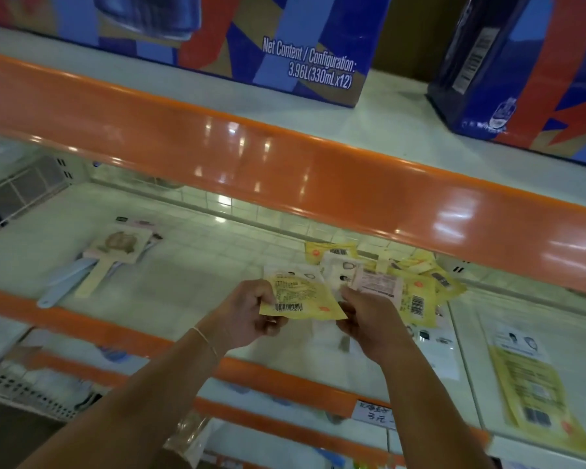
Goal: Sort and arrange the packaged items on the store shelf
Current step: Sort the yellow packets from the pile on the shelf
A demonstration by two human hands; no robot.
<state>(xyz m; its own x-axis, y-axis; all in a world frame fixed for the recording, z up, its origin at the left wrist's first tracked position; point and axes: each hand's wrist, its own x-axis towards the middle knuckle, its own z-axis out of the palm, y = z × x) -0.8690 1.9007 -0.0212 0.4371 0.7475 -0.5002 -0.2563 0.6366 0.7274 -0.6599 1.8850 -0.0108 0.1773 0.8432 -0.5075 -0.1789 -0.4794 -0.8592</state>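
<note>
over the middle shelf (190, 265), between its orange front edge and the orange lip of the shelf above, both hands are raised with a yellow packet (301, 297) between them. the left hand (247, 314) grasps the packet's left edge, thumb and fingers curled onto it, with a thin bracelet (205, 340) on that wrist. the right hand (369, 316) has its fingers curled at the packet's right side and seems to pinch a pale pink packet (378, 282) that sits just behind the yellow one; exactly which packets those fingers grasp is hard to tell. the yellow packet is held flat, barcode side up, tilted slightly down toward the right.

just beyond the hands a loose pile of yellow packets (420, 275) lies scattered on the white shelf surface, overlapping at odd angles, several showing barcodes. well to the left on the same shelf lie carded utensils (115, 252) with pale handles pointing toward the front edge. on the upper shelf stand two blue and red cartons (285, 35), one printed with a net content line. lower right, another yellow packet (535, 394) lies on a lower shelf, near a handwritten price tag (374, 416).
</note>
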